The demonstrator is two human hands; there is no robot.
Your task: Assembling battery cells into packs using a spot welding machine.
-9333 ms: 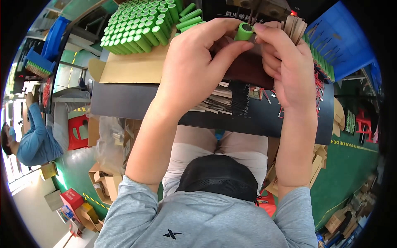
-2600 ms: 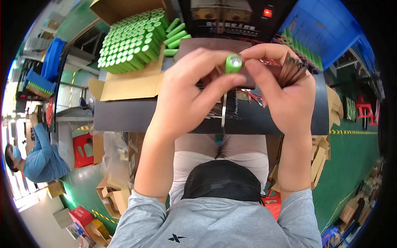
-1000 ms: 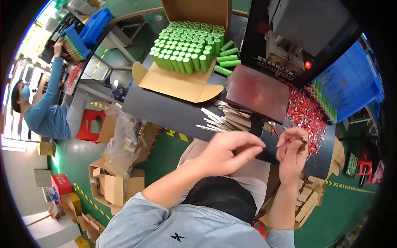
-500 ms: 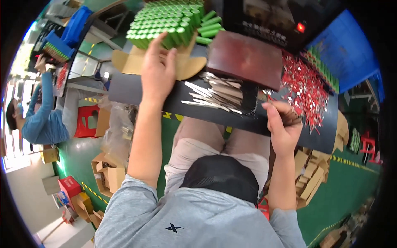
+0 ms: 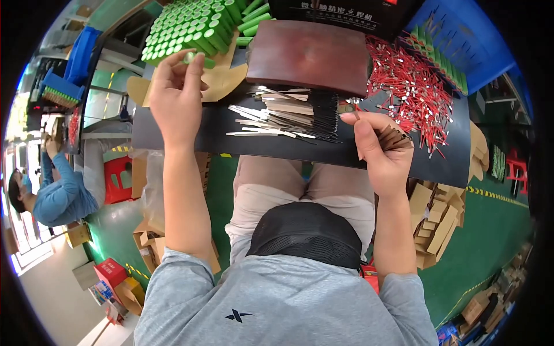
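My left hand point(image 5: 178, 95) is closed in a pinch on a green battery cell point(image 5: 203, 61), just in front of a block of upright green battery cells point(image 5: 184, 33). A brown cardboard sheet point(image 5: 222, 82) lies under and beside this hand. My right hand point(image 5: 384, 144) is closed around a fan of thin brownish strips point(image 5: 395, 138), its thumb and forefinger near each other. Left of it lies a bundle of flat silver strips with black ends point(image 5: 271, 124). Beyond these sits a dark red block point(image 5: 309, 57). Red leads with silver tips point(image 5: 412, 95) are heaped on the right.
The black work surface point(image 5: 202, 135) crosses above my lap. A black machine point(image 5: 334, 14) stands behind the red block. A blue bin point(image 5: 461, 46) with a row of green cells is at right. Cartons point(image 5: 435, 225) stand below. Another person point(image 5: 60, 187) sits far left.
My left hand has come back from the block's near edge and now pinches one cell. The right hand keeps its strips, its fingers more curled. The whole view has shifted.
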